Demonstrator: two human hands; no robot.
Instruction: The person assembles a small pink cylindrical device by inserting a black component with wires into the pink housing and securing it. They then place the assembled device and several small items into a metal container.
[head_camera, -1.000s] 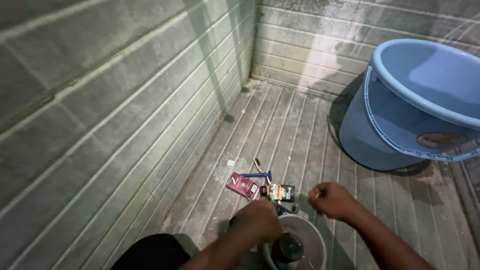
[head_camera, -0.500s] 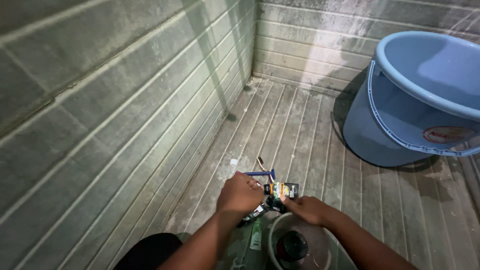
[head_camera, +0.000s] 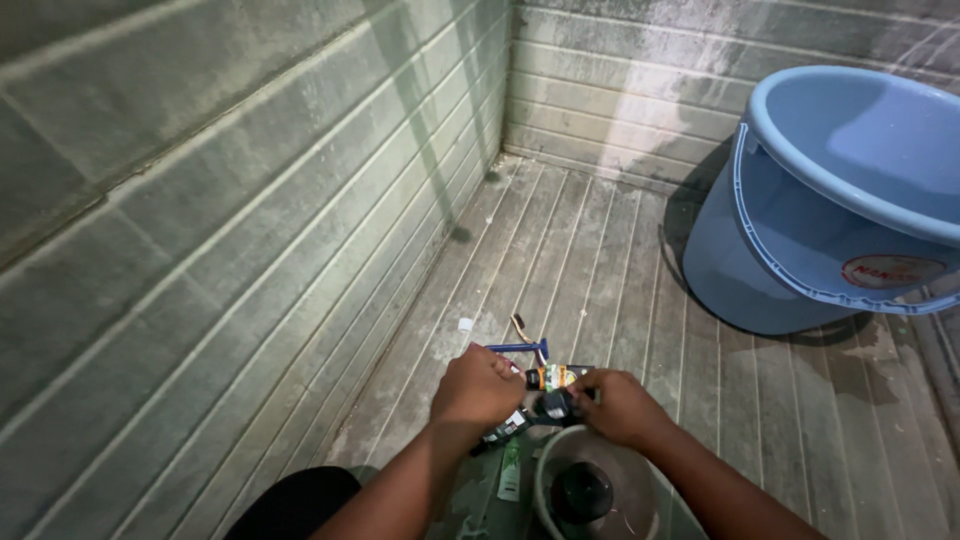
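My left hand (head_camera: 478, 388) is closed over a heap of small toiletries on the tiled floor, and a dark tube pokes out below its fingers. My right hand (head_camera: 616, 405) is beside it, fingers pinched on a small dark bottle (head_camera: 553, 405). An orange-and-green labelled small bottle (head_camera: 551, 377) lies just beyond the two hands. A blue razor (head_camera: 518, 347) lies on the floor a little farther out. A pale tube (head_camera: 510, 470) lies under my left wrist.
A small pale bowl (head_camera: 546, 470) with a dark round object inside stands right below my right hand. A large blue bucket (head_camera: 800, 250) stands at the right against the back wall. Ribbed tile walls close the left and far sides.
Both hands have come forward and together over the small items; the right hand moved left from the open floor. The reddish packet seen earlier is now hidden under my left hand.
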